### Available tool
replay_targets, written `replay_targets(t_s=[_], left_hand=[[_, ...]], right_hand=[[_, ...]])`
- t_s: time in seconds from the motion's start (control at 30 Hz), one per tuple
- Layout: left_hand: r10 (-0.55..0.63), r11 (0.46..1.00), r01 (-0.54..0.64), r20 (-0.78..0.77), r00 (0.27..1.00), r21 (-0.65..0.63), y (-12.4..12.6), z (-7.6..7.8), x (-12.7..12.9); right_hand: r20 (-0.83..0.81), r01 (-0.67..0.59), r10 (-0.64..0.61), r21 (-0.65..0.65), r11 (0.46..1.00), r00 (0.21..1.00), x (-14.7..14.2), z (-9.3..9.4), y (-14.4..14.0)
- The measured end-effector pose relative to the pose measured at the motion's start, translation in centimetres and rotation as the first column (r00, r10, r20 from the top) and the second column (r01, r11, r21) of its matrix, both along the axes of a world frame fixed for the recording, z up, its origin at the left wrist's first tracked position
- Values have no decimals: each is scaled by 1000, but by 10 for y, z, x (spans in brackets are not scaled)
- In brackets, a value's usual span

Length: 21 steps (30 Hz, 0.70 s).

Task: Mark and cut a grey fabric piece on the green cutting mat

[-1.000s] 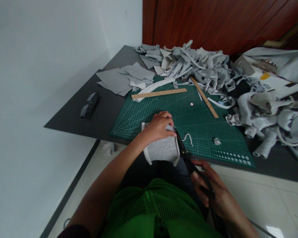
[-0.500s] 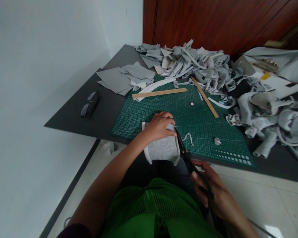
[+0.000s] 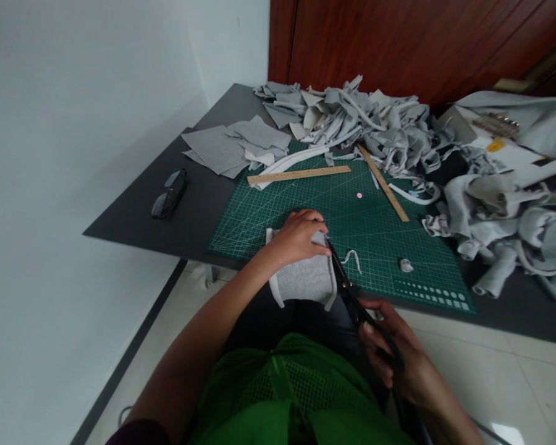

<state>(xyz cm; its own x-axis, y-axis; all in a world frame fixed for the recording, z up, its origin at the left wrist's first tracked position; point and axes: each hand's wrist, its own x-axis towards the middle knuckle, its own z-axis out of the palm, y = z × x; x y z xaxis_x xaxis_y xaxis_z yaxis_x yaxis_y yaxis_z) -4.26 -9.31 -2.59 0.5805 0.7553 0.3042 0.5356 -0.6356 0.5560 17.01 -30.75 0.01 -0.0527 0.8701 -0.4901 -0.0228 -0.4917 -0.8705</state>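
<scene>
Sunglasses (image 3: 168, 194) lie folded on the dark table (image 3: 134, 216) at 9 o'clock from the cutting mat (image 3: 384, 247), well apart from your hands. At 11 o'clock of the mat, flat grey fabric squares (image 3: 222, 148) overlap on the table.

Your left hand (image 3: 299, 236) presses down on a grey fabric piece (image 3: 303, 279), fingers curled together over its far edge. The piece straddles the mat's near edge; its lower half hangs off the table toward your lap, with white trim along the left and right edges.

A wooden ruler (image 3: 299, 175) lies along the mat's far edge, at 12 o'clock from your left hand. A second wooden ruler (image 3: 382, 183) runs diagonally at 1 o'clock from that hand, its far end touching the heap of grey fabric strips (image 3: 361, 120).

The scissors (image 3: 347, 287) touch the right edge of the grey piece, tips at your left fingertips, blades pointing toward 11 o'clock. Blade opening: cannot tell. Your right hand (image 3: 396, 355) is closed around the scissor handles, at 5 o'clock from the fabric piece, off the table edge.

A small white offcut (image 3: 352, 256) lies on the mat just right of the blades; a smaller scrap (image 3: 404, 265) sits further toward 3 o'clock. More grey fabric rolls (image 3: 500, 216) crowd the mat's right side.
</scene>
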Motion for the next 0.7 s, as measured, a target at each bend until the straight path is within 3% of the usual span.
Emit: replay_targets(t_s=[0.27,0.7], left_hand=[[-12,1000,12,6,1000,10,-1,2,0],[69,997,-69,43,997,16,0,0,2]], right_hand=[[44,-66,66,-4,998,997,4,13,20],[-71,34,-39,-64,997,997,5,10,24]])
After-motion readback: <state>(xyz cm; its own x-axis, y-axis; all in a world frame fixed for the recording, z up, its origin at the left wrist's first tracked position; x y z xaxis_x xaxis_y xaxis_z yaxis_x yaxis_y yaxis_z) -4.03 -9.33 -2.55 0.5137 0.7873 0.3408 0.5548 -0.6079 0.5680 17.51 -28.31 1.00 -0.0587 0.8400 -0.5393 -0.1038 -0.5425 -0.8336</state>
